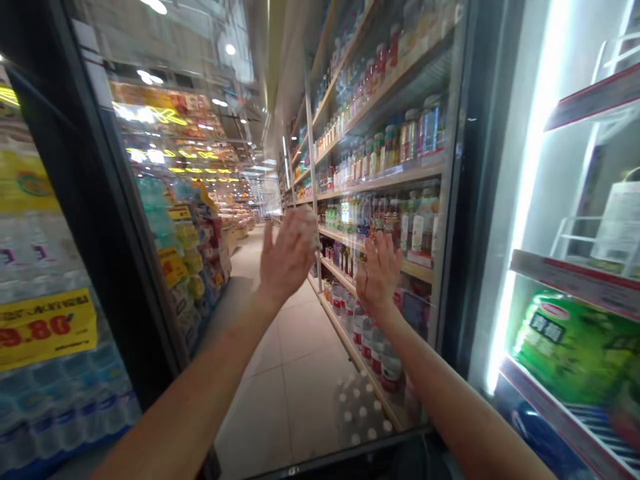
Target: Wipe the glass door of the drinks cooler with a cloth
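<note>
Two bare forearms lay closest to my camera, reaching toward the glass door ahead. The right hand was spread, gripping nothing; pale blur hid whether the extended left hand held something. I judged the door heavy, rigid and slippery-faced, best grasped by its dark frame.

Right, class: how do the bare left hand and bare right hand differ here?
The bare left hand looks larger; the bare right hand looks smaller. The left hand's fingers reach higher in view than the right hand's. Both are raised, fingers upward, before a clear, black-framed glass panel; contact is unclear.
</note>
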`<action>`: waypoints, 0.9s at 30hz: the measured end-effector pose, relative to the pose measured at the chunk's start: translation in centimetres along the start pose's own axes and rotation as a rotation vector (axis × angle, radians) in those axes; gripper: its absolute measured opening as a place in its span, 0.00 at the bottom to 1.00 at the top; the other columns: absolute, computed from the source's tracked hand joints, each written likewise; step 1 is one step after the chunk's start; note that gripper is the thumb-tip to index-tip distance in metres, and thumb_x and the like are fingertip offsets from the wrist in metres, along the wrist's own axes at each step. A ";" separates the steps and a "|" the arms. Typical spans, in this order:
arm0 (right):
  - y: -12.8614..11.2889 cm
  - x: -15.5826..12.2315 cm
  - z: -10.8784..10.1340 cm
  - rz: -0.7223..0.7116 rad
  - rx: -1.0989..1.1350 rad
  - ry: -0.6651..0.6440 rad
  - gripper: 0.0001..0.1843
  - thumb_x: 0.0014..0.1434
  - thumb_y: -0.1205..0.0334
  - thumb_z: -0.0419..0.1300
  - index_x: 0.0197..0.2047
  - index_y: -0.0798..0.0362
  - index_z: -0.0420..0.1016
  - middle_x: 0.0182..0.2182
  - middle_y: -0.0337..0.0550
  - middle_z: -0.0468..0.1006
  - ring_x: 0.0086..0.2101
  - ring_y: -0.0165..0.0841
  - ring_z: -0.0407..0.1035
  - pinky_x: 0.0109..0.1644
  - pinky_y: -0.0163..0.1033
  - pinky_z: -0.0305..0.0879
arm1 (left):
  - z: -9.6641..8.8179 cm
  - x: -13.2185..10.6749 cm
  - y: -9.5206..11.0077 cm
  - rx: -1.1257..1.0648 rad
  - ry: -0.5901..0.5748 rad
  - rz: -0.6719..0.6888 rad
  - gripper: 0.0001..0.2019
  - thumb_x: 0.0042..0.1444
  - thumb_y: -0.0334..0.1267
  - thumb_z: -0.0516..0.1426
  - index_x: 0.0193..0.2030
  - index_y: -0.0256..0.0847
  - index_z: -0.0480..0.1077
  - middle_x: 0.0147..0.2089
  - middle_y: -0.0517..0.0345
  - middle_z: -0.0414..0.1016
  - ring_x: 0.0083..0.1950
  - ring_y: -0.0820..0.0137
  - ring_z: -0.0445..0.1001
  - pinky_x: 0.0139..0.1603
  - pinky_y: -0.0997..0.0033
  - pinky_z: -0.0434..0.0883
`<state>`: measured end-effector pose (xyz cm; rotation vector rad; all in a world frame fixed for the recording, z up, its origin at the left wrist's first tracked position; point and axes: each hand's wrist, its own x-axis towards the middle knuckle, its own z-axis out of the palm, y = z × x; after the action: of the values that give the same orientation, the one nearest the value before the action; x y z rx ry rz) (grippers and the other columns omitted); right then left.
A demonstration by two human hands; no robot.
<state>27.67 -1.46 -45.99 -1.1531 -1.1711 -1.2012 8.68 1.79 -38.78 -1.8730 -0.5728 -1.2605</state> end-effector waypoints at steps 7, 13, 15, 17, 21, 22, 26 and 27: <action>-0.2 0.1 -0.1 0.022 -0.002 -0.031 0.28 0.59 0.62 0.45 0.63 0.54 0.53 0.60 0.53 0.58 0.63 0.41 0.44 0.63 0.55 0.42 | -0.7 1.6 -2.0 0.010 0.113 -0.266 0.25 0.59 0.41 0.47 0.62 0.38 0.53 0.68 0.47 0.45 0.69 0.61 0.42 0.66 0.49 0.42; -0.1 0.1 -0.2 -0.003 -0.006 -0.017 0.28 0.59 0.62 0.46 0.62 0.55 0.53 0.60 0.54 0.59 0.63 0.41 0.44 0.63 0.55 0.42 | 1.7 -0.2 3.8 -0.041 -0.042 0.150 0.23 0.60 0.38 0.48 0.61 0.41 0.54 0.66 0.49 0.52 0.68 0.65 0.43 0.66 0.57 0.44; -0.1 0.1 -0.2 -0.004 -0.005 -0.023 0.28 0.58 0.63 0.46 0.62 0.55 0.54 0.60 0.55 0.59 0.63 0.41 0.44 0.63 0.55 0.42 | 1.3 -0.2 2.7 -0.025 -0.045 0.183 0.23 0.60 0.39 0.48 0.62 0.42 0.54 0.66 0.50 0.52 0.68 0.66 0.45 0.67 0.57 0.42; 0.0 0.1 -0.2 0.000 0.000 -0.025 0.28 0.58 0.63 0.46 0.63 0.55 0.53 0.60 0.55 0.59 0.63 0.40 0.44 0.63 0.55 0.42 | 0.2 0.2 0.2 -0.006 0.001 0.086 0.24 0.59 0.39 0.48 0.62 0.43 0.53 0.66 0.50 0.51 0.68 0.65 0.46 0.67 0.55 0.40; -0.1 0.0 -0.1 0.000 0.004 -0.019 0.28 0.59 0.62 0.45 0.63 0.55 0.53 0.60 0.54 0.59 0.63 0.40 0.43 0.63 0.55 0.42 | -1.8 1.6 -4.3 0.029 0.148 -0.289 0.26 0.59 0.42 0.48 0.63 0.40 0.51 0.69 0.51 0.44 0.68 0.61 0.45 0.66 0.50 0.40; -0.1 0.0 -0.1 0.000 0.004 -0.017 0.28 0.59 0.62 0.45 0.63 0.55 0.53 0.60 0.54 0.59 0.63 0.40 0.43 0.63 0.55 0.42 | -1.9 1.8 -4.4 0.025 0.159 -0.335 0.26 0.59 0.42 0.48 0.63 0.40 0.52 0.69 0.52 0.43 0.68 0.60 0.44 0.67 0.50 0.40; -0.2 0.0 -0.1 0.009 0.006 -0.022 0.28 0.58 0.62 0.45 0.63 0.55 0.53 0.60 0.54 0.59 0.63 0.41 0.43 0.63 0.56 0.42 | -0.3 1.4 -0.7 -0.008 0.086 -0.193 0.24 0.58 0.39 0.48 0.62 0.40 0.54 0.67 0.48 0.48 0.68 0.62 0.43 0.66 0.51 0.44; -0.2 0.0 -0.1 0.010 0.006 -0.023 0.28 0.59 0.62 0.45 0.63 0.55 0.53 0.60 0.54 0.59 0.63 0.41 0.43 0.63 0.56 0.42 | 0.4 1.0 0.7 -0.010 0.051 -0.110 0.23 0.59 0.39 0.48 0.61 0.39 0.54 0.67 0.47 0.49 0.68 0.62 0.44 0.66 0.52 0.45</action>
<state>27.51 -1.56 -45.95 -1.1698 -1.1847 -1.1791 9.83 1.59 -38.16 -1.8334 -0.6509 -1.3807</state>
